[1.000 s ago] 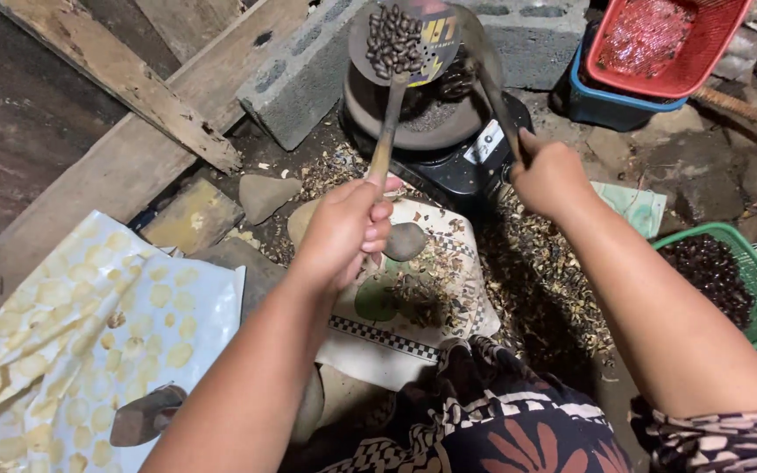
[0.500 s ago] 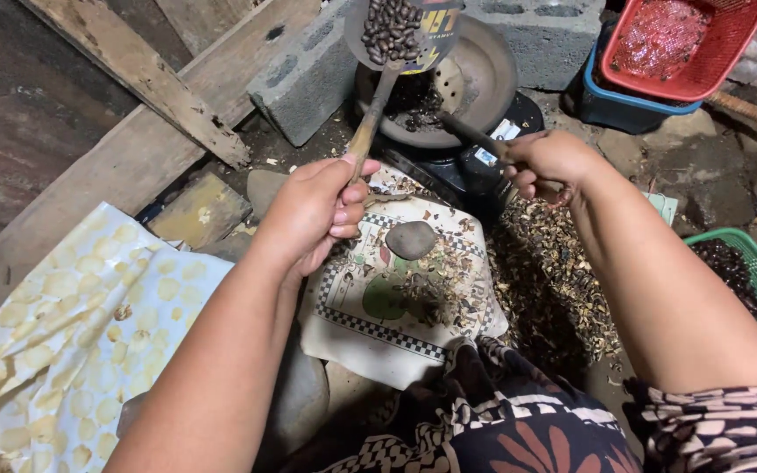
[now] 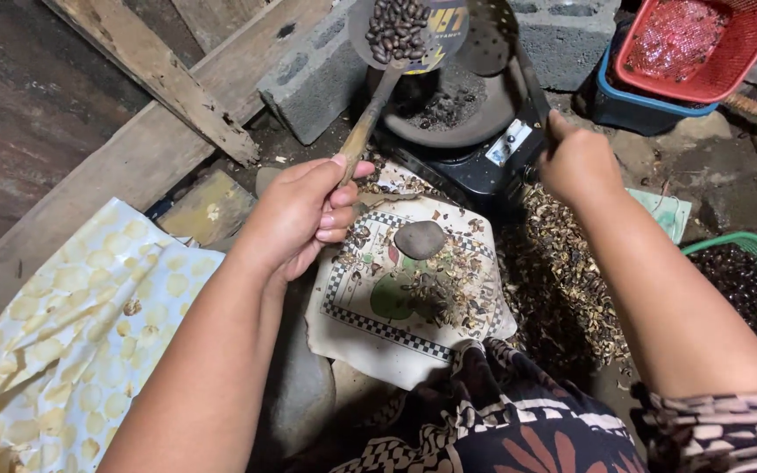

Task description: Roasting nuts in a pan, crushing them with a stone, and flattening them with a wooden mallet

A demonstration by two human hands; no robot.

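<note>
My left hand (image 3: 301, 213) grips the wooden handle of a slotted metal skimmer (image 3: 399, 33) heaped with dark roasted beans, lifted above a black pan (image 3: 449, 109). My right hand (image 3: 578, 160) is closed on the pan's dark handle (image 3: 529, 81), with a second perforated scoop (image 3: 489, 39) showing above the pan. The pan sits on a black stove (image 3: 484, 166). In front of me lies a patterned cloth (image 3: 405, 293) with a grey stone (image 3: 420, 238) and husk bits on it.
Grey concrete blocks (image 3: 317, 74) stand behind the stove. A red basket (image 3: 694, 44) sits in a blue tub at the back right. A green basket (image 3: 751, 280) with dark beans is at the right. Yellow-spotted sheet (image 3: 63, 342) lies left; husks (image 3: 562, 289) litter the ground.
My left hand has lifted the skimmer of beans higher and further from the pan. My right hand shifted right along the pan handle; the view moved closer.
</note>
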